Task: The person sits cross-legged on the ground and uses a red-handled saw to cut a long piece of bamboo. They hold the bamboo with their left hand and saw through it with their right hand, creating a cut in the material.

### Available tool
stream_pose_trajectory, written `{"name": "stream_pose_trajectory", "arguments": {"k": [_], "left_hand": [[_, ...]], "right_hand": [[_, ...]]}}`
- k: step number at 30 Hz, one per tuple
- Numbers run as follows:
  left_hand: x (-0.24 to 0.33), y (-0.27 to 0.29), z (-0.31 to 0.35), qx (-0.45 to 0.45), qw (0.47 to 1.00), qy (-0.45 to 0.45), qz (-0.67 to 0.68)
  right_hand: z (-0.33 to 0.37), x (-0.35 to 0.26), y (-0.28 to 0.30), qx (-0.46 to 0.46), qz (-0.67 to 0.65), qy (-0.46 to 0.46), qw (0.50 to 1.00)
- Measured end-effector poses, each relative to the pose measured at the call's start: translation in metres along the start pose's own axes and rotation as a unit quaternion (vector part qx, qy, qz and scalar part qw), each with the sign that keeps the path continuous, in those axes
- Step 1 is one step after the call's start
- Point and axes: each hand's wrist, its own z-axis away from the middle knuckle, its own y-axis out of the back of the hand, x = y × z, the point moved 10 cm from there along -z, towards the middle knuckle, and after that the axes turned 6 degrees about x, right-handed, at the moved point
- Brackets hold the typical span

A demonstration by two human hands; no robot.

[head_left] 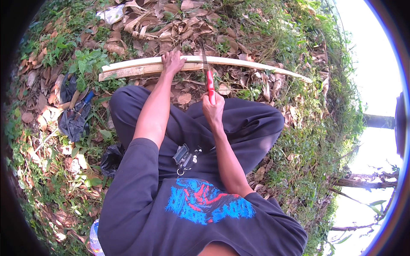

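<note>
My left hand (173, 62) is closed over two pale wooden strips lying side by side across the ground ahead of my legs. The farther one, a long strip (252, 65), reaches well out to the right; it looks curved in this wide view. Against its near edge lies a shorter strip (130, 71), which ends near the saw. My right hand (213, 106) is wrapped round the red handle of a handsaw (210, 85). The saw's narrow dark blade points away from me and crosses the long strip at the shorter strip's end. Its teeth are too small to make out.
My crossed legs (247, 115) lie just nearer than the strips. At left, a black plastic bag (73, 123) sits beside wooden- and blue-handled tools (88, 97). Dry leaves (171, 30) and green plants cover the ground. A keyring with a dark pouch (183, 155) rests at my waist.
</note>
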Motion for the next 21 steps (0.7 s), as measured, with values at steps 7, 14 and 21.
{"name": "stream_pose_trajectory", "arguments": {"k": [7, 14, 21], "left_hand": [[-0.001, 0.004, 0.001, 0.021, 1.0, 0.007, 0.008], [0.003, 0.002, -0.002, 0.025, 1.0, -0.005, 0.014], [-0.007, 0.001, -0.002, 0.002, 1.0, 0.015, 0.021]], "right_hand": [[0.069, 0.0, 0.041, -0.041, -0.175, -0.176, 0.968], [-0.002, 0.005, 0.006, 0.012, 0.009, -0.006, 1.0], [0.066, 0.004, 0.041, -0.02, -0.065, -0.09, 0.994]]}}
